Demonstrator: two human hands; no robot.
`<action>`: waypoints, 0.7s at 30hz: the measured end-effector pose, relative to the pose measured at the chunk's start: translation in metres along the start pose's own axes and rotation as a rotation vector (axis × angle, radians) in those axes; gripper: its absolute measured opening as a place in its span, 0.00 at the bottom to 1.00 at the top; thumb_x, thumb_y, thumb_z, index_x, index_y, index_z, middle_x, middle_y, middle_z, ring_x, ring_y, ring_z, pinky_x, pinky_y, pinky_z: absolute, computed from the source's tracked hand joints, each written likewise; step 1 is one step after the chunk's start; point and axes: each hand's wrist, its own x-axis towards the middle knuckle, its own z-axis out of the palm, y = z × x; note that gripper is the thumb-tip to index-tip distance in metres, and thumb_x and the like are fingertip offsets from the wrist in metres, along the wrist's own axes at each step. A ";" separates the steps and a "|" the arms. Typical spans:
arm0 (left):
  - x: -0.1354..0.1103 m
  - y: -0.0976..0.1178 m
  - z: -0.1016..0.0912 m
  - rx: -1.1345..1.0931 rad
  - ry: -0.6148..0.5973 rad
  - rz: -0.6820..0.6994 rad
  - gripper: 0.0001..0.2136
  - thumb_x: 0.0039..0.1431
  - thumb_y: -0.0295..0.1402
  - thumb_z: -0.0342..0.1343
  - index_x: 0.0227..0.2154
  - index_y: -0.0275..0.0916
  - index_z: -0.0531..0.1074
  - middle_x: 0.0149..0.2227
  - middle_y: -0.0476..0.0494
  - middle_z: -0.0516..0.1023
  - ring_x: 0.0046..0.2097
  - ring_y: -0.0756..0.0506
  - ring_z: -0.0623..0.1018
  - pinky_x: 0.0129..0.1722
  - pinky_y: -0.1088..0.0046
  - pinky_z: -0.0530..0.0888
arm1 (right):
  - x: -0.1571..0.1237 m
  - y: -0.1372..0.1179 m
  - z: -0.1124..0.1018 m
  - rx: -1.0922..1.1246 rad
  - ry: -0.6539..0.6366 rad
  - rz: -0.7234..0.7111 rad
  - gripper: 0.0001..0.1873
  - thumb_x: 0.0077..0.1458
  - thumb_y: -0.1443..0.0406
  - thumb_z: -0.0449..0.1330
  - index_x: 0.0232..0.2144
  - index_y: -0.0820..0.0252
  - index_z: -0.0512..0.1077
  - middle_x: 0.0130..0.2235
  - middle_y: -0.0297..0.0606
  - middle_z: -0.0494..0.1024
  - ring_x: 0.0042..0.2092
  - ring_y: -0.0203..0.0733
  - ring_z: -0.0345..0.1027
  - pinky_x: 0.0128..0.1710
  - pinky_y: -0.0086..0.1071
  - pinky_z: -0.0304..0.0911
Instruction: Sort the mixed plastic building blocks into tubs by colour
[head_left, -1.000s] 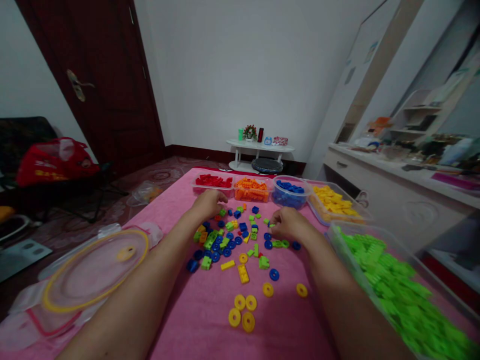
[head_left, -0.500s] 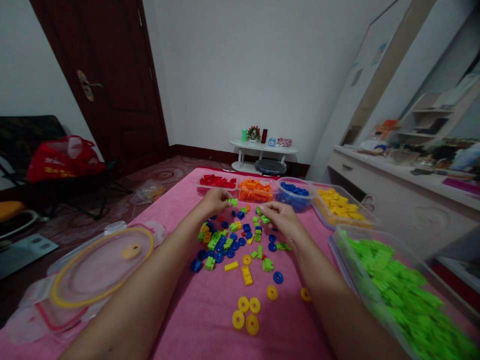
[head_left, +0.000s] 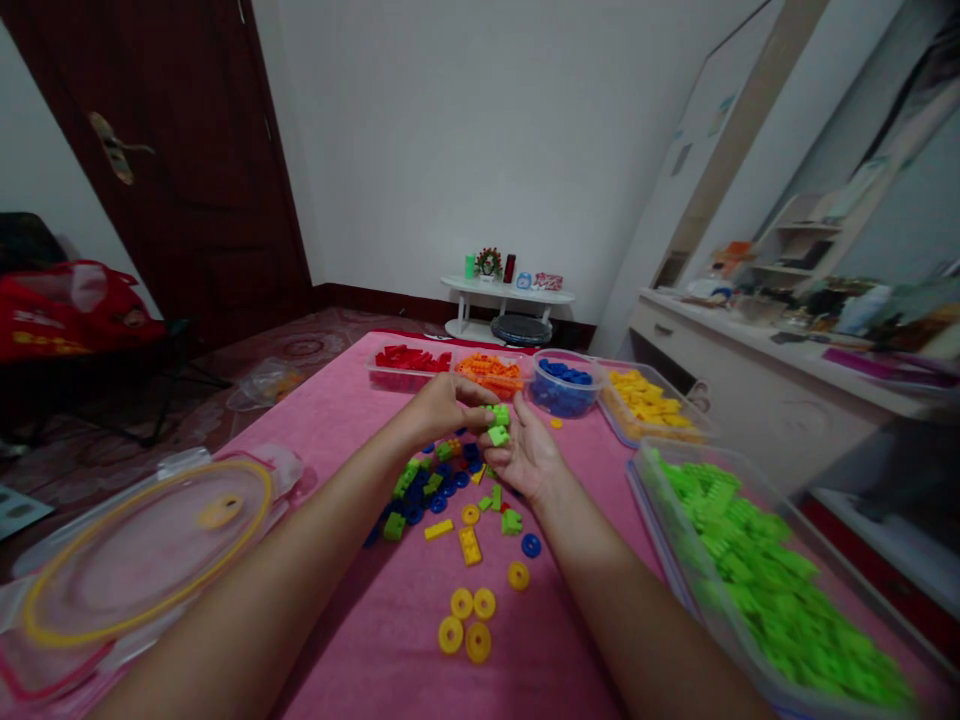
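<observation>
Over the table's middle my two hands meet. My left hand comes in from the left, fingers closed on light-green toy bricks. My right hand is turned palm up beside it, its fingers curled around another green brick. Whether the green pieces are joined, I cannot tell. Below the hands lie loose pieces: blue wheels, green bricks, a yellow brick and yellow wheels. Part of the pile is hidden behind my left hand and forearm.
Along the far edge stand tubs of red pieces, orange pieces and blue pieces. Boxes of yellow bricks and green bricks line the right. Clear lids lie on the left on the pink cloth.
My hands, apart before, have come together over the pile with the green bricks between them. My right hand has turned palm up. The view has shifted to the right.
</observation>
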 end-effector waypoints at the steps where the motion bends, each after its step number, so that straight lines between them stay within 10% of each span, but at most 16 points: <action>1: 0.000 0.001 0.002 0.055 0.018 0.011 0.14 0.40 0.32 0.64 0.34 0.32 0.78 0.30 0.43 0.80 0.30 0.47 0.77 0.33 0.72 0.73 | -0.001 0.000 0.002 0.014 0.002 0.005 0.21 0.59 0.49 0.47 0.30 0.61 0.62 0.22 0.31 0.65 0.19 0.28 0.56 0.12 0.16 0.44; 12: -0.001 0.015 -0.005 0.118 0.331 0.131 0.13 0.47 0.38 0.60 0.33 0.34 0.78 0.34 0.43 0.80 0.36 0.46 0.77 0.39 0.71 0.73 | -0.020 -0.023 0.025 0.045 0.202 -0.255 0.11 0.60 0.63 0.49 0.29 0.64 0.65 0.22 0.34 0.68 0.19 0.28 0.58 0.12 0.18 0.45; 21: -0.001 0.012 -0.003 -0.032 0.304 0.070 0.16 0.46 0.43 0.60 0.32 0.34 0.77 0.32 0.43 0.79 0.32 0.48 0.75 0.33 0.74 0.72 | -0.095 -0.088 0.024 -0.131 0.247 -0.307 0.32 0.59 0.46 0.35 0.37 0.65 0.67 0.32 0.47 0.73 0.26 0.34 0.62 0.12 0.19 0.49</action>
